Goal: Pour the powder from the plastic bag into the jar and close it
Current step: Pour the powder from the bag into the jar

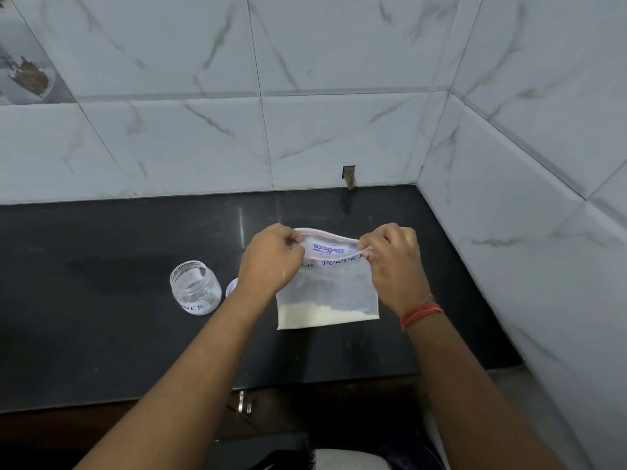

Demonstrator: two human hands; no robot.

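The fingers (294,239) of the left hand (269,262) and those of the right hand (395,262) are curled and pinch the 2 ends of the zip strip of the plastic bag (327,283), holding its mouth slightly parted. The bag stands on the black counter (118,334), just right of the jar (195,288). The film looks thin, limp and slippery, so the stiffer zip strip is judged the best place to hold. The powder (322,315) lies low in the bag and seems light; it would likely shift at once when tipped. The jar appears rigid, light and easily toppled, best held round its wall. Its mouth is open. The lid (231,287) is mostly hidden behind the left wrist. The left hand cuts off the bag's handwritten label, and the jar's label wraps out of sight.
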